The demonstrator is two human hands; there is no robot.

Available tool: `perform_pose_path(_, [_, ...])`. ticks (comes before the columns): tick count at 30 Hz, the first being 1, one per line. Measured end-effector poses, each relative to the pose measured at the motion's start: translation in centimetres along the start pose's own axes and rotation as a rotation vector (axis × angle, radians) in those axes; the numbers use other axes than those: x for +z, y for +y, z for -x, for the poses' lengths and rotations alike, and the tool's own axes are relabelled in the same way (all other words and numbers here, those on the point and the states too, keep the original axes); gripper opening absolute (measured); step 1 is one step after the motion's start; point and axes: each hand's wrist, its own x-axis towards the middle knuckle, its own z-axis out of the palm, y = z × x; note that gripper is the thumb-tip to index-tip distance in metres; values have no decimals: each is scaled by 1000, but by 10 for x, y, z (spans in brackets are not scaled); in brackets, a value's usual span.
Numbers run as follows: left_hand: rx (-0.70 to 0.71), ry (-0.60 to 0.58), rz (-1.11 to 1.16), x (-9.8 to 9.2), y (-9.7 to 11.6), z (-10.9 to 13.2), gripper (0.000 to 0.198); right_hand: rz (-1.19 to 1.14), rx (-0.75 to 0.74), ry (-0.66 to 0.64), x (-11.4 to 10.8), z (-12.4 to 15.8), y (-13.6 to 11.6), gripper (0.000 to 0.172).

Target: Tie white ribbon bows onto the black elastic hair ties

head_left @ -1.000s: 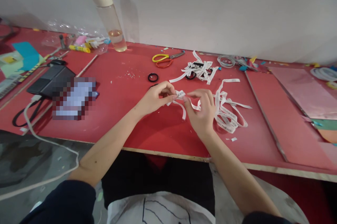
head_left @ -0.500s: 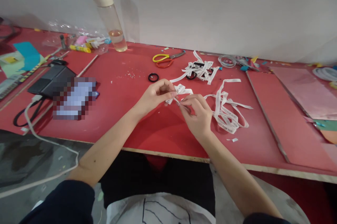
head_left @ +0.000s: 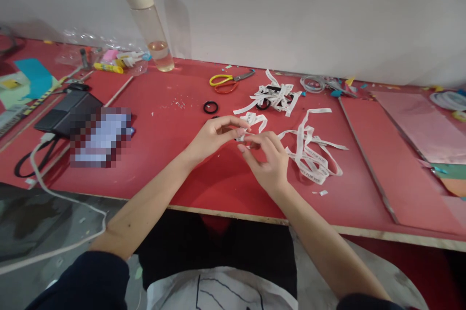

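My left hand (head_left: 213, 136) and my right hand (head_left: 267, 160) meet over the red table (head_left: 218, 179), fingertips pinched on a white printed ribbon strip (head_left: 255, 119) that loops up between them. The strip trails right into a loose tangle of the same ribbon (head_left: 311, 149) lying just beside my right hand. A black ring (head_left: 210, 107) lies just beyond my left hand.
Further back lie a pile of ribbon bows with black rings (head_left: 274, 95), yellow-and-orange scissors (head_left: 227, 81) and a clear bottle (head_left: 153, 33) by the wall. A dark tablet (head_left: 63, 111), a blurred item and a cable (head_left: 43, 164) sit at the left. Pink sheets (head_left: 418, 125) lie at the right.
My right hand has slid left and nearer, closing in under my left fingertips. The ribbon loop has risen and folded between the hands. My left hand has stayed almost in place.
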Motion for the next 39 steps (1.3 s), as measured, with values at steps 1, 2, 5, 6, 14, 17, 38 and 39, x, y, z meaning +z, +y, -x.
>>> perform_pose_path(1, [-5, -12, -12, 1, 1, 1, 21, -11, 32, -7, 1, 1, 0, 7])
perform_pose_path(2, [-8, -27, -19, 2, 3, 1, 22, -24, 64, -7, 2, 1, -1, 8])
perform_pose_path(5, [-3, -38, -16, 3, 3, 2, 22, -67, 139, 3, 3, 1, -1, 9])
perform_pose_path(6, [-1, -35, -11, 3, 3, 2, 22, -80, 156, 3, 2, 1, -1, 10])
perform_pose_path(14, [12, 23, 14, 0, 1, 0, 16, -215, 213, -68, -1, -3, 0, 10])
perform_pose_path(17, [9, 52, 6, 0, 1, 0, 15, -257, 254, -75, -2, -3, 1, 10])
perform_pose_path(38, [-20, 16, 119, 4, -4, -1, 20, -598, 283, -114, -3, -3, 7, 10])
perform_pose_path(39, [-14, 12, 116, 4, -4, -1, 20, -596, 286, -114, -3, -3, 6, 10])
